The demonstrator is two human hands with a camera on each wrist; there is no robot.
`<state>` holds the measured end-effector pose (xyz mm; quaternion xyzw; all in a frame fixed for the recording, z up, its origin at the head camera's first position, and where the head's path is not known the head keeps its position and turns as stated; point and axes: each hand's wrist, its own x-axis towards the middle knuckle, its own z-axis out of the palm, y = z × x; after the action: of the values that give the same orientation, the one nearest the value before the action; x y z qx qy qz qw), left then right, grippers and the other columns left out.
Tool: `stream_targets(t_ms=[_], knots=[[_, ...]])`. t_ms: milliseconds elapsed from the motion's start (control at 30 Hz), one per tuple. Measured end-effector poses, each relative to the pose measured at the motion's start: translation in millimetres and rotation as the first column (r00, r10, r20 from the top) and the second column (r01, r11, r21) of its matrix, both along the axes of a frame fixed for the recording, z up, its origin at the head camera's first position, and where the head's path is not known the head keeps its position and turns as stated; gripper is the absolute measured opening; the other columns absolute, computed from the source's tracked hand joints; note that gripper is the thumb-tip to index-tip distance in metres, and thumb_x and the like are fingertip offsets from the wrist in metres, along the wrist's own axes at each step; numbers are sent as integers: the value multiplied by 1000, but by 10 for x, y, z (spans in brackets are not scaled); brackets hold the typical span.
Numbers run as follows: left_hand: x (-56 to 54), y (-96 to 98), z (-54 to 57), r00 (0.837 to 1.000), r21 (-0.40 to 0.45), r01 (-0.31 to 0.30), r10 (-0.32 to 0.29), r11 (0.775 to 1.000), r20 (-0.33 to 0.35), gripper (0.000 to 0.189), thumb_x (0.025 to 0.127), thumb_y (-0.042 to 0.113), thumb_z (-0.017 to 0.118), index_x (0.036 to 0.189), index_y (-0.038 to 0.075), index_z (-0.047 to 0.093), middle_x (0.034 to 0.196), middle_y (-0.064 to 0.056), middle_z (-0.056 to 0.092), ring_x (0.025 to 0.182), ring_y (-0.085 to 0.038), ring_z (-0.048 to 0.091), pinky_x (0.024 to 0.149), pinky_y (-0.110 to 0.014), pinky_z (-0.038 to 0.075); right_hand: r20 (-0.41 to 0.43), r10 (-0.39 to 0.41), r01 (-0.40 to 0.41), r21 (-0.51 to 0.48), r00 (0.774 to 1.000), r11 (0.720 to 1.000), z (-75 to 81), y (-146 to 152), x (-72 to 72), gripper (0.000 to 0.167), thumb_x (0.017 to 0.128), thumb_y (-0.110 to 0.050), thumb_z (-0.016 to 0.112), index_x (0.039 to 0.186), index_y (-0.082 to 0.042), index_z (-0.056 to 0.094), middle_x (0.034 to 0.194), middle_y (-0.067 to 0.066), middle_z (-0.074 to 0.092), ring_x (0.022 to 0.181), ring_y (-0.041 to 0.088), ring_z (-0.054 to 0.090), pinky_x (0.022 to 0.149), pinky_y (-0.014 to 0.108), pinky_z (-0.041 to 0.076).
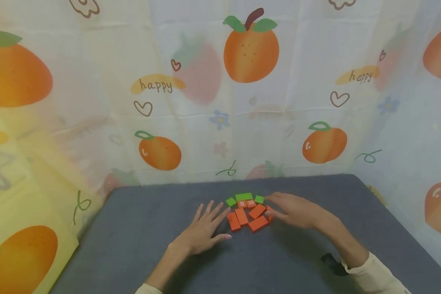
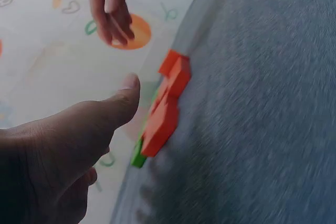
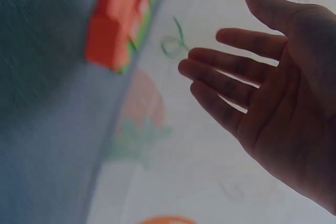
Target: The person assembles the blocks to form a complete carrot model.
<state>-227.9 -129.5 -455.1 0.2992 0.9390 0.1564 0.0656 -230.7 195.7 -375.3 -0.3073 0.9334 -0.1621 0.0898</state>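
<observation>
Several small blocks lie grouped on the dark cloth. At the back are a long green block (image 1: 244,197) and two small green blocks, one to its left (image 1: 231,202) and one to its right (image 1: 259,199). Two orange-red blocks with white letters, one reading B (image 1: 242,204), sit in front of it. Plain orange-red blocks (image 1: 258,223) lie nearer. My left hand (image 1: 202,230) is spread at the group's left, fingers straight. My right hand (image 1: 297,210) hovers at the right side, partly covering one orange-red block; its fingers look extended and hold nothing in the right wrist view.
The table (image 1: 139,245) is covered in dark grey cloth. A curtain (image 1: 202,143) printed with oranges rises behind it and along both sides. A small black object (image 1: 334,264) lies by the right sleeve (image 1: 376,275).
</observation>
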Motion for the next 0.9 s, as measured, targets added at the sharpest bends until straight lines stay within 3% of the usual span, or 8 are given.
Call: stream_targets(t_ms=[67, 200, 333, 433, 533, 633, 733, 900], knots=[[-10, 70, -38, 1000, -37, 19, -18, 999, 25, 79, 104, 61, 51, 168, 22, 25, 177, -11, 17, 165, -43, 6, 131, -66, 2, 27, 42, -43, 24, 999, 999, -117, -103, 13, 56, 109, -43, 54, 149, -5, 56, 155, 22, 54, 145, 44, 50, 114, 63, 44], [-10, 129, -66, 996, -85, 58, -51, 995, 75, 75, 103, 60, 53, 166, 23, 34, 176, -12, 21, 164, -43, 14, 132, -64, 6, 2, 150, -150, 110, 989, 983, -382, -262, 68, 45, 107, -36, 60, 144, -9, 63, 156, 19, 52, 144, 40, 53, 112, 57, 48], [7, 71, -30, 990, -1, 92, -92, 996, 108, 56, 103, 52, 59, 150, 21, 57, 164, -14, 42, 155, -39, 37, 129, -68, 13, -31, 256, -244, 209, 966, 947, -535, -320, 133, 36, 105, -34, 63, 139, -20, 68, 155, 14, 54, 142, 32, 56, 110, 49, 52], [24, 18, 16, 989, 72, 89, -97, 993, 109, 39, 103, 46, 63, 131, 20, 70, 144, -10, 57, 140, -31, 53, 126, -68, 21, -12, 275, -270, 157, 961, 950, -528, -295, 142, 28, 106, -33, 62, 130, -24, 73, 138, 3, 68, 126, 20, 65, 102, 41, 56], [53, 26, 41, 996, 89, 43, -49, 995, 69, 39, 101, 44, 67, 130, 18, 69, 133, -6, 61, 125, -26, 62, 120, -61, 38, -35, 245, -243, 63, 969, 968, -471, -250, 117, 25, 106, -29, 62, 126, -19, 75, 117, -3, 72, 101, 10, 67, 87, 35, 58], [80, 104, 21, 1000, 57, -15, 16, 998, -11, 55, 97, 46, 73, 143, 16, 63, 131, -8, 63, 115, -26, 65, 106, -57, 50, -119, 213, -204, 80, 970, 976, -446, -220, 104, 26, 102, -29, 69, 125, -16, 74, 114, 0, 71, 95, 10, 66, 79, 34, 57], [91, 212, -24, 995, 12, -52, 53, 999, -83, 71, 92, 51, 76, 150, 16, 57, 131, -10, 64, 113, -28, 65, 101, -55, 53, -190, 206, -182, 135, 960, 974, -472, -220, 107, 32, 94, -36, 79, 119, -16, 74, 108, 1, 68, 84, 10, 59, 71, 32, 52], [76, 330, -100, 988, -22, -61, 57, 998, -147, 69, 87, 48, 83, 145, 17, 61, 121, -7, 67, 106, -25, 65, 94, -48, 55, -156, 183, -160, 150, 971, 976, -555, -254, 105, 43, 86, -46, 85, 114, -16, 73, 93, -4, 59, 71, 4, 45, 65, 27, 42]])
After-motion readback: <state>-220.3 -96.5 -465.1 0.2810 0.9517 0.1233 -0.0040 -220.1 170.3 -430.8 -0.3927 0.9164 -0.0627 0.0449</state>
